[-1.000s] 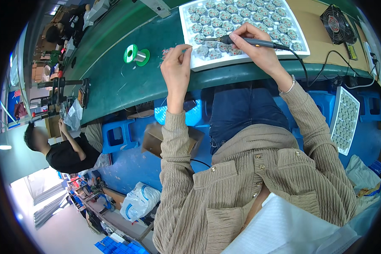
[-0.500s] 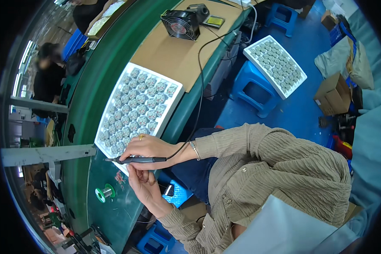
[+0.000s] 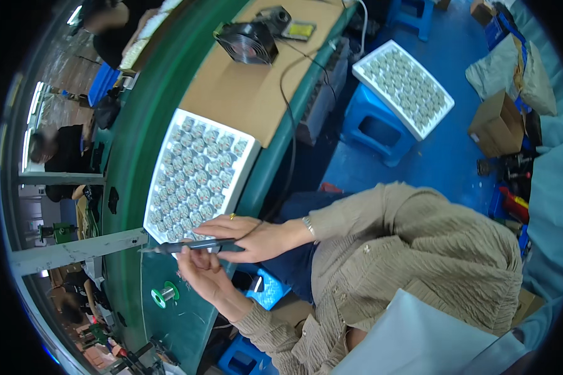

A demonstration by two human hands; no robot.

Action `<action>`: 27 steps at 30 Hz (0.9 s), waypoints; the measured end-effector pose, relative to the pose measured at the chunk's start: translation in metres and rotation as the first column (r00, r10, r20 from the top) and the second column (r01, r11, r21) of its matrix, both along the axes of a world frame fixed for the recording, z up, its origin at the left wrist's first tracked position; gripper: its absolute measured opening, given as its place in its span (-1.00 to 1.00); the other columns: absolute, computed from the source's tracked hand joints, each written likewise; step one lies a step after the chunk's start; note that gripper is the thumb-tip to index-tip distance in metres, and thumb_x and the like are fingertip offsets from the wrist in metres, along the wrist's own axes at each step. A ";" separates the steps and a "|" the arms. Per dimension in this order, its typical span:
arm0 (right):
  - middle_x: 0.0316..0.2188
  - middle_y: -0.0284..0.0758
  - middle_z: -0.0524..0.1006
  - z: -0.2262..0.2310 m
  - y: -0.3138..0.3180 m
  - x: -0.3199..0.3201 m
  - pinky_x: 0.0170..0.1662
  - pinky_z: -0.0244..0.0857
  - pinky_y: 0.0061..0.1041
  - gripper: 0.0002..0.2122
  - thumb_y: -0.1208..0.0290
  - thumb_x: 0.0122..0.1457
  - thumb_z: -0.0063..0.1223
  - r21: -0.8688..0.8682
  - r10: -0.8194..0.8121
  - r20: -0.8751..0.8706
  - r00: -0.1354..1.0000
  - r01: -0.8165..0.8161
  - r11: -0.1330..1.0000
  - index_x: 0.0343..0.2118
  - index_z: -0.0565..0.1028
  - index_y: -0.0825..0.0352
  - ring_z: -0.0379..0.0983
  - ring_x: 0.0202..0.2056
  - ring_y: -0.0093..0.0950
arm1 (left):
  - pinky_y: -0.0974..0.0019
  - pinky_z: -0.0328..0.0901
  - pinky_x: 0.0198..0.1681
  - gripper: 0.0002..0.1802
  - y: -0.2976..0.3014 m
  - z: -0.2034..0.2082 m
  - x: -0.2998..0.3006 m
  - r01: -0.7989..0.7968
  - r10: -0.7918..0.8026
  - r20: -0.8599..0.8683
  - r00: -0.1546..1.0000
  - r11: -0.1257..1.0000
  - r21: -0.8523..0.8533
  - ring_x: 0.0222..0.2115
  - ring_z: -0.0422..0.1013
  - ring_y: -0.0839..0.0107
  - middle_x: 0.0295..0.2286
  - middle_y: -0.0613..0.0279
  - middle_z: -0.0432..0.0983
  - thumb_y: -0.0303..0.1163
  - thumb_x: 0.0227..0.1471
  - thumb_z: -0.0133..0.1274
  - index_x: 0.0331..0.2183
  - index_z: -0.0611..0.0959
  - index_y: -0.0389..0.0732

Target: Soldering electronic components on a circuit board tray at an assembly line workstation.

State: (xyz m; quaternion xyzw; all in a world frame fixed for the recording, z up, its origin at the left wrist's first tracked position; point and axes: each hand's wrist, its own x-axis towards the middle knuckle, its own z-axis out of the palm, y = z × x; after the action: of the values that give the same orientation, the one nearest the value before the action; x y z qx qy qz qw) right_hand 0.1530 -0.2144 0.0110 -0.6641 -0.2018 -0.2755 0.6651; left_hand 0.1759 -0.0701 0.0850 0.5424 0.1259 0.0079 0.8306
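My right hand [image 3: 256,239] holds a black soldering iron [image 3: 200,245] between thumb and fingers, its tip pointing left past the tray's near corner. The fingers of that hand stretch over the edge of a white foam tray [image 3: 249,164] filled with rows of small round parts carrying fine wires. Just below the iron, my left hand [image 3: 206,278] has its fingers curled and pinched, close to the iron's shaft. Whatever lies in that pinch is hidden. A spool of solder wire [image 3: 165,294] with green rims rests on the green bench [image 3: 175,331] beside the left hand.
A black fan [image 3: 247,44] stands on brown cardboard [image 3: 231,87] beyond the tray. The iron's cable [image 3: 291,134] runs along the bench edge. To the right, a second filled foam tray [image 3: 426,132] sits on a blue stool [image 3: 375,125]. A metal post [image 3: 81,251] crosses at left; other people work beyond.
My right hand has opened out flatter, its fingers extending over the tray, with the iron still held. The left hand has shifted slightly down and left. The whole view has also shifted.
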 end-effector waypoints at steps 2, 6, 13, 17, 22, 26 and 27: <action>-0.02 -0.20 0.59 -0.023 -0.022 -0.019 0.05 0.41 -0.33 -0.62 0.48 0.25 0.11 -0.099 -0.002 -0.024 1.000 -0.001 0.995 0.14 0.50 0.35 0.50 0.03 -0.21 | 0.61 -0.11 -0.72 -0.77 0.002 0.003 0.008 0.001 -0.001 -0.001 1.000 1.000 0.030 -0.69 0.10 0.78 -0.53 0.47 0.49 -0.31 0.23 0.20 -0.14 0.65 -0.22; -0.09 -0.27 0.63 -0.041 -0.089 -0.061 -0.09 0.49 -0.36 -0.74 0.53 0.24 0.08 -0.264 -0.007 -0.113 0.994 -0.024 0.964 -0.01 0.60 0.28 0.59 -0.14 -0.31 | 0.61 -0.12 -0.70 -0.70 0.017 0.015 0.013 -0.061 0.059 0.027 0.998 0.995 0.082 -0.67 0.11 0.78 -0.50 0.44 0.51 -0.31 0.24 0.17 -0.06 0.63 -0.26; -0.29 -0.30 0.73 -0.148 -0.206 -0.100 -0.23 0.46 -0.39 -0.79 0.44 0.25 0.05 -0.314 -0.375 -0.767 0.521 0.205 0.927 -0.16 0.68 0.31 0.63 -0.34 -0.33 | 0.61 -0.15 -0.69 -0.68 0.028 0.015 0.020 0.034 -0.042 0.071 0.997 0.994 0.100 -0.67 0.05 0.76 -0.55 0.48 0.42 -0.32 0.25 0.14 -0.04 0.62 -0.30; -0.27 -0.26 0.73 -0.191 -0.244 -0.095 -0.24 0.47 -0.34 -0.79 0.45 0.23 0.05 -0.448 -0.500 -0.723 0.477 0.226 0.865 -0.18 0.69 0.33 0.63 -0.34 -0.28 | 0.60 -0.16 -0.70 -0.68 0.025 0.017 0.029 0.057 -0.066 0.067 0.996 0.990 0.132 -0.68 0.03 0.76 -0.57 0.49 0.38 -0.33 0.24 0.15 -0.04 0.62 -0.31; -0.28 -0.18 0.71 -0.230 -0.272 -0.020 -0.19 0.48 -0.21 -0.80 0.48 0.19 0.03 -0.558 -0.579 -0.607 0.545 0.227 0.798 -0.24 0.68 0.36 0.64 -0.28 -0.13 | 0.60 -0.16 -0.71 -0.70 0.028 0.038 0.031 0.034 -0.046 0.059 0.997 0.981 0.190 -0.69 0.04 0.76 -0.57 0.49 0.39 -0.33 0.23 0.16 -0.07 0.63 -0.30; -0.19 -0.12 0.67 -0.311 -0.280 0.057 -0.11 0.46 -0.12 -0.76 0.41 0.23 0.00 -0.675 -0.641 -0.428 0.637 0.246 0.696 -0.14 0.63 0.36 0.61 -0.20 -0.06 | 0.60 -0.15 -0.72 -0.70 0.031 0.053 0.026 0.013 -0.022 0.033 0.999 0.967 0.254 -0.70 0.05 0.76 -0.56 0.48 0.42 -0.32 0.21 0.18 -0.08 0.63 -0.28; -0.14 -0.11 0.66 -0.333 -0.284 0.081 -0.08 0.45 -0.09 -0.74 0.38 0.26 0.00 -0.706 -0.654 -0.351 0.671 0.269 0.655 -0.08 0.62 0.34 0.59 -0.17 -0.05 | 0.60 -0.15 -0.72 -0.69 0.033 0.059 0.022 0.009 -0.014 0.015 1.000 0.963 0.270 -0.70 0.06 0.77 -0.56 0.48 0.43 -0.32 0.20 0.19 -0.08 0.63 -0.28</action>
State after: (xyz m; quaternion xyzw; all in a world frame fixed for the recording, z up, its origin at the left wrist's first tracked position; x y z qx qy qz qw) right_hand 0.2343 -0.4980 -0.3215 -0.9178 0.1206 -0.1495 0.3474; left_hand 0.1976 -0.0374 0.1440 0.6512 0.1136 0.0246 0.7499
